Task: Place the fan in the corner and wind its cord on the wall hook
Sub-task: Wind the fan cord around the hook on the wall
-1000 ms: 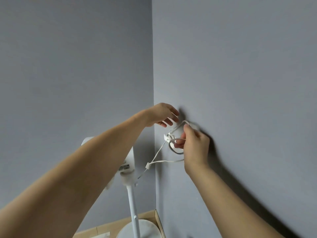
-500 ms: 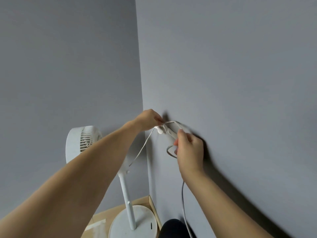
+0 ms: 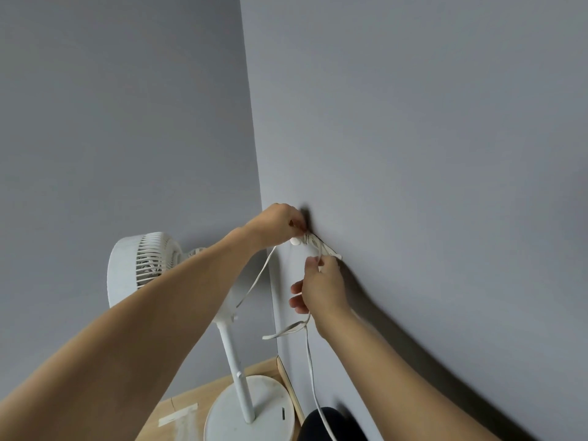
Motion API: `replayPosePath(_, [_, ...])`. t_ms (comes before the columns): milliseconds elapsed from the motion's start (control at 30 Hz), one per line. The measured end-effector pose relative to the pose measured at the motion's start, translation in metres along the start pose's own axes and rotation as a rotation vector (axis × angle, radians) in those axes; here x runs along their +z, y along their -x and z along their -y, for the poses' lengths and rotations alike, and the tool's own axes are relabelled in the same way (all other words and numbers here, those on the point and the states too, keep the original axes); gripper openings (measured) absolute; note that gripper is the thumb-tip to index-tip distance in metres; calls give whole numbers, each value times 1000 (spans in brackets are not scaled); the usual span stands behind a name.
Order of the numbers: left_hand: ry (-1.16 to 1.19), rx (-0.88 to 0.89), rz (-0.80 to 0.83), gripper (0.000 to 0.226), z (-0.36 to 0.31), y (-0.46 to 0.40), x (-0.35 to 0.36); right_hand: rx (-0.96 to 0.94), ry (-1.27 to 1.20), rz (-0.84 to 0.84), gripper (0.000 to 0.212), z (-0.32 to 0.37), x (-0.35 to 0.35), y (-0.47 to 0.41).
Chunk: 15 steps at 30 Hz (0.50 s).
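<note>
- The white pedestal fan (image 3: 143, 265) stands in the corner at 7 o'clock, pole straight up, round head facing left.
- The wall hook (image 3: 299, 241) has white cord (image 3: 310, 345) wound around it.
- The left hand (image 3: 276, 226) pinches cord at the hook.
- The right hand (image 3: 323, 283) pinches the cord just below; the rest hangs down.

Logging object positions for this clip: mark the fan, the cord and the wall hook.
fan (image 3: 149, 265), head view, on the white grille of its head.
cord (image 3: 310, 361), head view, on the stretch hanging below the right hand.
wall hook (image 3: 295, 241), head view, on its rounded white tip.
</note>
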State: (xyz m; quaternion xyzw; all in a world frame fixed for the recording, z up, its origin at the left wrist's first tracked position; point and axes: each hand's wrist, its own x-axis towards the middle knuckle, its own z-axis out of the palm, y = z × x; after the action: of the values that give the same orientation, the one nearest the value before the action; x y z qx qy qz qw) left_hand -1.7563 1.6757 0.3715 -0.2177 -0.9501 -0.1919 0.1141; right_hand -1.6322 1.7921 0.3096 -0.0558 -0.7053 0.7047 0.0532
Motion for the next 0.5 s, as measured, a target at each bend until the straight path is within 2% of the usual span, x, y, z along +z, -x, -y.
replayPosePath(100, [14, 53, -19, 10, 2, -2, 1, 69, -13, 6, 23, -2, 8, -10])
replayPosePath(267, [70, 55, 21, 4, 6, 1, 3, 370, 3, 172, 28, -12, 11, -19])
replayPosePath(333, [84, 67, 27, 4, 7, 2, 5, 447, -44, 186, 29, -19, 13, -18])
replayPosePath(500, [112, 67, -17, 26, 9, 1, 7, 221, -62, 6, 23, -37, 32, -43])
